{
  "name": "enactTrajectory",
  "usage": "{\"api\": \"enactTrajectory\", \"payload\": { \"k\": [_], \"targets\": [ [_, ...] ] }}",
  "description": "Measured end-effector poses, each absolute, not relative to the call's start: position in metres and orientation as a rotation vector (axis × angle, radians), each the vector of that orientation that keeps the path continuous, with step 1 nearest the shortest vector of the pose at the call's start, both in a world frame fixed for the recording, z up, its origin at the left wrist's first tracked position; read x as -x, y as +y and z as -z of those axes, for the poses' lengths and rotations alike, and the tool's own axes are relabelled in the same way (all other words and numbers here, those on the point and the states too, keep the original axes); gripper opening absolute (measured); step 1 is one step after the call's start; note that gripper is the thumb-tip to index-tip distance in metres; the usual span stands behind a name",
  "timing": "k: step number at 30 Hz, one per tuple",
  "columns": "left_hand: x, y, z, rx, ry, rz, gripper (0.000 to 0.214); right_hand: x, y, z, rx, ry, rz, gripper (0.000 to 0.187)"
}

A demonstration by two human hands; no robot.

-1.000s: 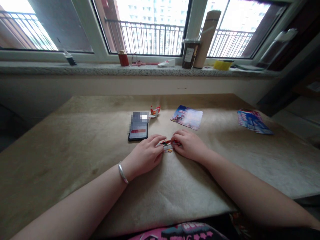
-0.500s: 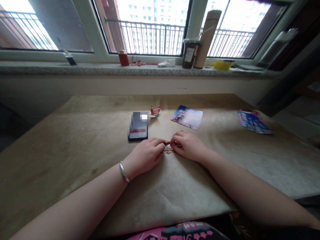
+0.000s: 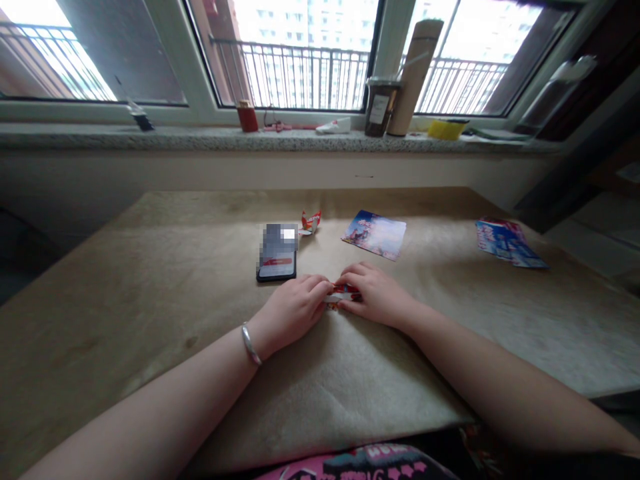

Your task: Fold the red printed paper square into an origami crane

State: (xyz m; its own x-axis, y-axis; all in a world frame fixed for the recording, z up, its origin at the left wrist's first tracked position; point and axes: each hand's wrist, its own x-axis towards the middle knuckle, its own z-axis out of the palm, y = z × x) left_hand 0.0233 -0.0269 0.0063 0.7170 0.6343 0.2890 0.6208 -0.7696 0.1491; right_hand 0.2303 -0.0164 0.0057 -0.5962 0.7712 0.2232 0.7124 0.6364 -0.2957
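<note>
A small folded piece of printed paper (image 3: pixel 345 289), red, white and orange, lies low on the table between my hands. My left hand (image 3: pixel 296 307), with a silver bangle on its wrist, closes its fingers on the paper's left end. From the other side my right hand (image 3: pixel 373 293) grips the right end between thumb and fingers. Parts of the paper are hidden under the fingertips. Just beyond my left hand lies a phone (image 3: pixel 278 267) with its screen lit and partly blurred out. Behind the phone's right corner stands a folded red and white paper shape (image 3: pixel 311 223).
Blue printed sheets (image 3: pixel 377 235) lie past my right hand, and more printed sheets (image 3: pixel 510 245) lie farther right on the table (image 3: pixel 150 280). Along the windowsill (image 3: pixel 200 138) stand a red jar (image 3: pixel 247 117), a dark cup (image 3: pixel 379 110), a tall tan flask (image 3: pixel 416 77) and a yellow roll (image 3: pixel 445 129).
My right fingers have shifted slightly and spread along the folded paper, showing more of its red and white surface. My left hand has barely moved; everything else stays put.
</note>
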Motion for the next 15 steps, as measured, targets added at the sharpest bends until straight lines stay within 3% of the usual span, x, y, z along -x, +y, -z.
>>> {"api": "enactTrajectory", "payload": {
  "k": [15],
  "targets": [
    [-0.0233,-0.0264,-0.0040,-2.705,1.102,-0.630,0.047,-0.2287,-0.0175,-0.0039,1.105,-2.525,-0.295,0.023]
  ]
}}
